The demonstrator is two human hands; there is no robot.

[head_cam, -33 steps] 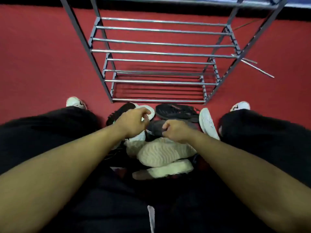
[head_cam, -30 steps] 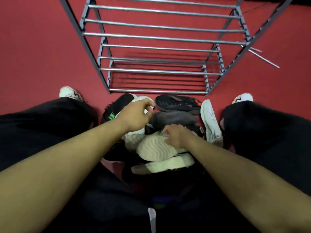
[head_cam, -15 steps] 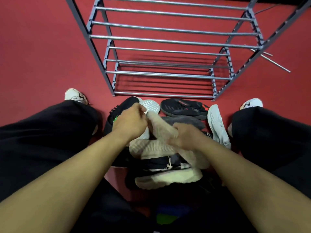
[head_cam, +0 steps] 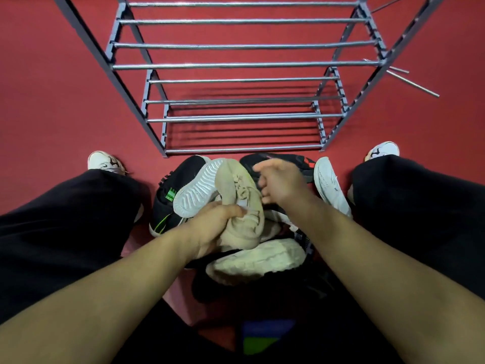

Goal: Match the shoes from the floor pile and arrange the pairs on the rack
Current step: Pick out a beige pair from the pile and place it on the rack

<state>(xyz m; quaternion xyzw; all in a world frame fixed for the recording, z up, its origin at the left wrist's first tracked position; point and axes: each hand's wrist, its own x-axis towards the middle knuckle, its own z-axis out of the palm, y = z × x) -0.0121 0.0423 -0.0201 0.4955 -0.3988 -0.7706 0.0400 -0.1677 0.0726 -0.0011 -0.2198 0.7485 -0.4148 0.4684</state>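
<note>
Fingers [head_cam: 231,210] of the left hand [head_cam: 210,229] clamp the heel end of a beige knit sneaker [head_cam: 242,206], its long axis running away toward the grey metal-bar shoe rack [head_cam: 236,65], toe far. Right hand [head_cam: 279,181] hovers just right of that sneaker, fingers loosely curled and blurred, holding nothing that shows. Beneath, in the pile on the red floor [head_cam: 52,88], a likely mate lies sole-up [head_cam: 256,261], nearest the left hand. Black sneaker with green marks [head_cam: 173,190] sits left; no writing is legible.

shoe pile [head_cam: 262,261] before rack [head_cam: 236,116]
</note>
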